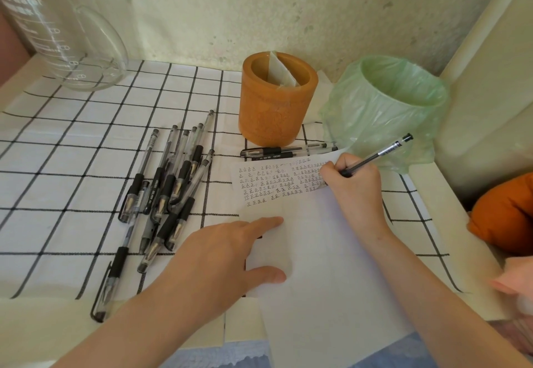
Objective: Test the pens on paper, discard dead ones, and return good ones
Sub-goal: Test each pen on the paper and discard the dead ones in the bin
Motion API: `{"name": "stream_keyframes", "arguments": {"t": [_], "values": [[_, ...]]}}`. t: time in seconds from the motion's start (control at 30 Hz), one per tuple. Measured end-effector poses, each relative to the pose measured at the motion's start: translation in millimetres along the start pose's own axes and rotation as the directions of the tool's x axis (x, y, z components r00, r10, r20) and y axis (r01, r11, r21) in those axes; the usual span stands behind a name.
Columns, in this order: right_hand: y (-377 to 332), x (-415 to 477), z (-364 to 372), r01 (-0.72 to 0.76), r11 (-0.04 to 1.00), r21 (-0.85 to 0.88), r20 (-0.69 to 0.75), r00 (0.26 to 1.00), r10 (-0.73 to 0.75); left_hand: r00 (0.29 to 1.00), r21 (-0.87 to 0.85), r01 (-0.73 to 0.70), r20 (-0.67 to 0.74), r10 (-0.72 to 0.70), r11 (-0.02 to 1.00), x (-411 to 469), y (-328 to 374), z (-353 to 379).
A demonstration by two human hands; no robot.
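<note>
Head view: our right hand [353,184] grips pen [377,154] on paper [331,266]; left hand [227,255] presses it flat; pile [167,191] untested (we judge).

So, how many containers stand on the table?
3: the glass jug back left, the orange holder mid-back, the green-bagged bin right of it. I see none hidden.

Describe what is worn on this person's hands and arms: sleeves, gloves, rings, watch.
Nothing worn shows. The left hand and right hand are ungloved, with no rings or watch; both forearms are uncovered to the picture's edge, no sleeve in view.
</note>
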State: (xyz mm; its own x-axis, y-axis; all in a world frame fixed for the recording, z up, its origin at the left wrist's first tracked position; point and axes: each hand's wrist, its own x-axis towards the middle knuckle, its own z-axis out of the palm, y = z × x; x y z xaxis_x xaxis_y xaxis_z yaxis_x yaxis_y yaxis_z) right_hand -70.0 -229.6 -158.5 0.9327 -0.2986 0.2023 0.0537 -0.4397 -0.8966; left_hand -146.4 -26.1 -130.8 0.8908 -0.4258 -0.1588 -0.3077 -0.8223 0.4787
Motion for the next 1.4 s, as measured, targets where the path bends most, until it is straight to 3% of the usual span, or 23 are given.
{"name": "stream_keyframes", "arguments": {"t": [0.07, 0.17, 0.27, 0.37, 0.5, 0.63, 0.9, 1.03, 1.2, 1.4], "values": [[-1.6, 2.4, -2.3, -0.063, 0.996, 0.058, 0.0, 0.998, 0.063, 0.998, -0.15, -0.007, -0.067, -0.003, 0.989, 0.2, -0.8, -1.6], [-14.0, 5.0, -8.4, -0.175, 0.932, 0.317, 0.037, 0.984, 0.172, 0.984, -0.457, -0.04, -0.172, -0.044, 0.889, 2.3, -2.6, -5.2], [-33.2, 0.3, -12.2, -0.329, 0.786, 0.524, 0.244, 0.942, 0.232, 0.977, -0.526, -0.077, -0.21, -0.042, 0.847, 6.8, -3.4, -5.5], [-47.8, -13.1, -10.4, -0.399, 0.754, 0.522, 0.447, 0.881, 0.158, 0.975, -0.611, -0.091, -0.216, -0.055, 0.786, 8.4, -1.5, -5.6], [-53.9, -25.0, -5.4, -0.349, 0.823, 0.448, 0.456, 0.881, 0.125, 0.967, -0.659, -0.131, -0.251, -0.052, 0.741, 7.6, -0.3, -8.2], [-55.1, -28.8, -0.8, -0.361, 0.831, 0.423, 0.447, 0.881, 0.155, 0.96, -0.656, -0.144, -0.275, -0.057, 0.741, 6.7, 0.6, -7.9], [-59.3, -39.0, 4.7, -0.345, 0.895, 0.283, 0.564, 0.814, 0.136, 0.946, -0.607, -0.159, -0.319, -0.055, 0.779, 8.0, 2.3, -7.3], [-59.1, -39.1, 4.9, -0.366, 0.871, 0.328, 0.598, 0.794, 0.108, 0.954, -0.58, -0.067, -0.275, -0.118, 0.812, 3.8, 1.7, -10.1], [-56.2, -39.3, 4.1, -0.431, 0.787, 0.441, 0.638, 0.768, 0.063, 0.949, -0.369, -0.026, -0.301, -0.093, 0.929, 1.9, 2.9, -9.8], [-52.2, -41.6, 6.0, -0.425, 0.802, 0.419, 0.618, 0.781, 0.09, 0.953, -0.245, 0.004, -0.294, -0.078, 0.969, 0.4, 8.9, -10.7]]}}
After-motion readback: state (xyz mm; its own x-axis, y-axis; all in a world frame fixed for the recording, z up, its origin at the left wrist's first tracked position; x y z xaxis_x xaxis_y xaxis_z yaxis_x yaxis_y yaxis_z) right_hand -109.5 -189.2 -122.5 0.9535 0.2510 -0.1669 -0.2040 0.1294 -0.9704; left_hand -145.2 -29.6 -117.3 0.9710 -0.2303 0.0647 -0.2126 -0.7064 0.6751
